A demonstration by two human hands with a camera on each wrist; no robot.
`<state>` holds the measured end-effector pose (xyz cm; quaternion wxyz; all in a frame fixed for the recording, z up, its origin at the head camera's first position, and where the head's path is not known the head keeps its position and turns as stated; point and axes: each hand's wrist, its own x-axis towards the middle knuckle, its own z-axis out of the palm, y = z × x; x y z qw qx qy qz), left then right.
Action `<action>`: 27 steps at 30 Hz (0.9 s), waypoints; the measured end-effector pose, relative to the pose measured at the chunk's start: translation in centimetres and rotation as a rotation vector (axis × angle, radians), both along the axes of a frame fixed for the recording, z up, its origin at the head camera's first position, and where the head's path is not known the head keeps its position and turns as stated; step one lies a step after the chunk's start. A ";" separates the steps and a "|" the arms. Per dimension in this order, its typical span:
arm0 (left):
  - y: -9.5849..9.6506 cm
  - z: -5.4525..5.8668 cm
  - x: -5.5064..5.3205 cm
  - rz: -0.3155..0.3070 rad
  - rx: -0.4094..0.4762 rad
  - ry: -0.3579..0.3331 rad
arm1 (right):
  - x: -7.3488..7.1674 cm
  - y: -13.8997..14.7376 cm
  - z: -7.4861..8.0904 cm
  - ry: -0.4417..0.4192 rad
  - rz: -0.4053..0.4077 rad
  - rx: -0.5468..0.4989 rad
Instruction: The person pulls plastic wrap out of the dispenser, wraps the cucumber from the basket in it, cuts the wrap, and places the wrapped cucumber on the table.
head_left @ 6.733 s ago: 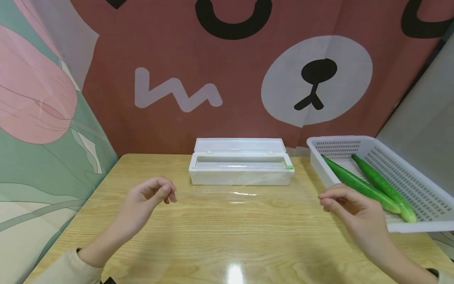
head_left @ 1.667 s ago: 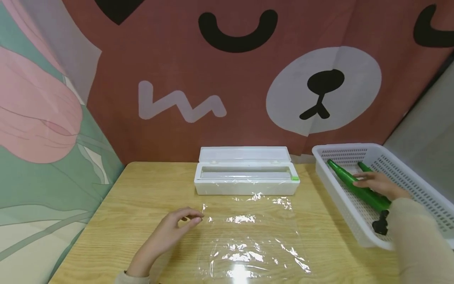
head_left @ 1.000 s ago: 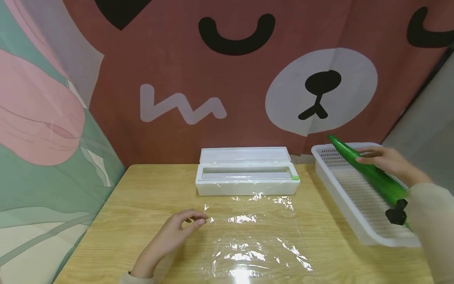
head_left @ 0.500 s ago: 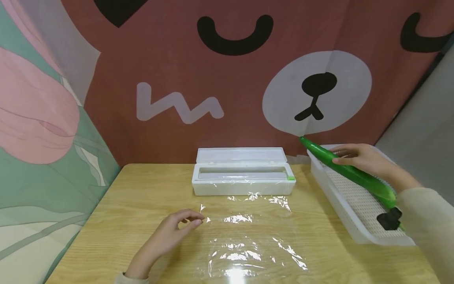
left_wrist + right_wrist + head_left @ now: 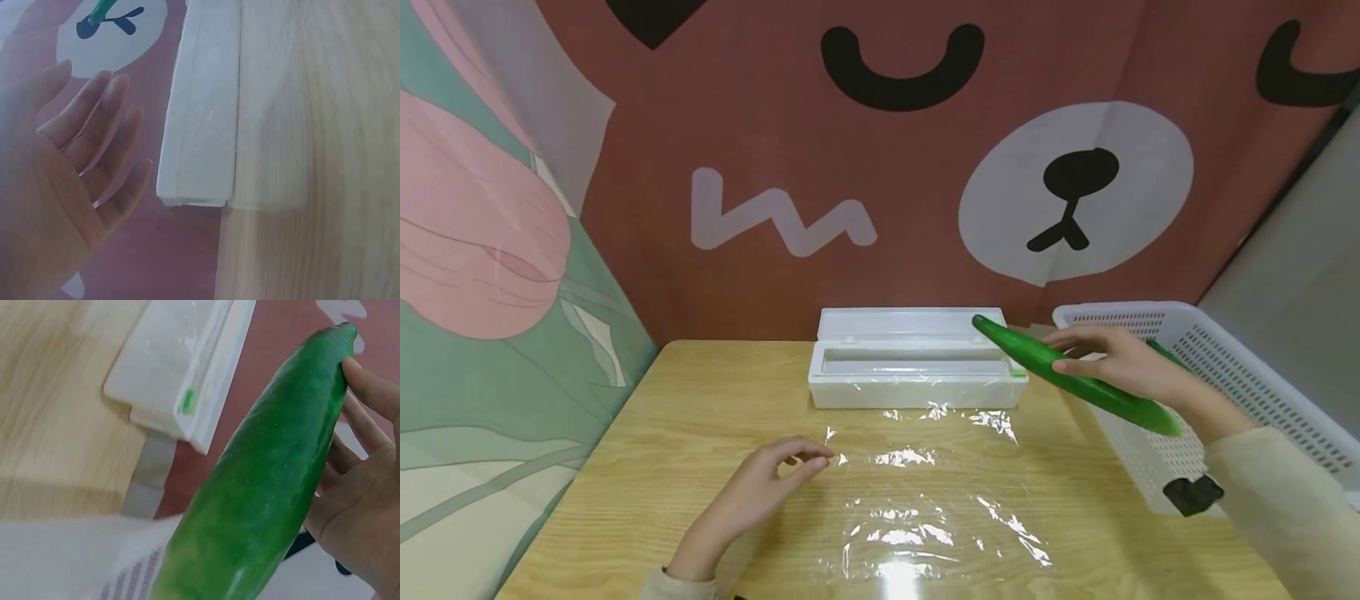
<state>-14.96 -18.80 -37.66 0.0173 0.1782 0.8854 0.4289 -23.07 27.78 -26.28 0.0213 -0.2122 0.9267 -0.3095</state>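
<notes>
A long green cucumber (image 5: 1105,399) is in my right hand (image 5: 1123,364), gripped between thumb and fingers and slanting above the basket's left edge. In the right wrist view the cucumber (image 5: 262,469) fills the middle, with the thumb against its side. A sheet of clear plastic wrap (image 5: 917,500) lies spread on the table, running forward from a white cling film box (image 5: 910,393) whose lid stands raised. My left hand (image 5: 760,492) is at the sheet's left edge; the left wrist view has its fingers loosely bent and holding nothing. Whether it touches the wrap I cannot tell.
A white perforated basket (image 5: 1273,392) stands on the right, with another cucumber (image 5: 1167,353) partly hidden behind my right hand. A green piece (image 5: 1018,373) sits at the box's right end. A patterned cloth (image 5: 775,283) hangs behind the wooden table (image 5: 662,442).
The wrap was first stretched low between both hands, then laid on the table. My right hand has since lifted one cucumber from the basket and carried it left. The left hand stays put lately.
</notes>
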 end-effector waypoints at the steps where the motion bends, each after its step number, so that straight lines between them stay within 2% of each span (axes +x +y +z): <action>1: 0.0 0.0 0.0 -0.001 0.001 -0.002 | 0.1 -0.4 -0.1 0.006 0.010 -0.002; 7: 0.0 -0.2 0.1 -0.002 0.005 -0.007 | 0.5 -3.1 -1.6 -0.012 0.073 -0.040; 14: 0.0 -0.4 -0.2 0.007 0.023 -0.009 | 0.6 -6.0 -3.1 -0.012 0.189 -0.090; 22: -0.2 -0.6 -0.4 -0.004 0.012 0.008 | 1.0 -9.1 -5.0 -0.075 0.240 -0.128; 27: -0.2 -0.6 -0.5 0.000 0.027 -0.008 | 1.0 -10.7 -6.3 -0.115 0.273 -0.137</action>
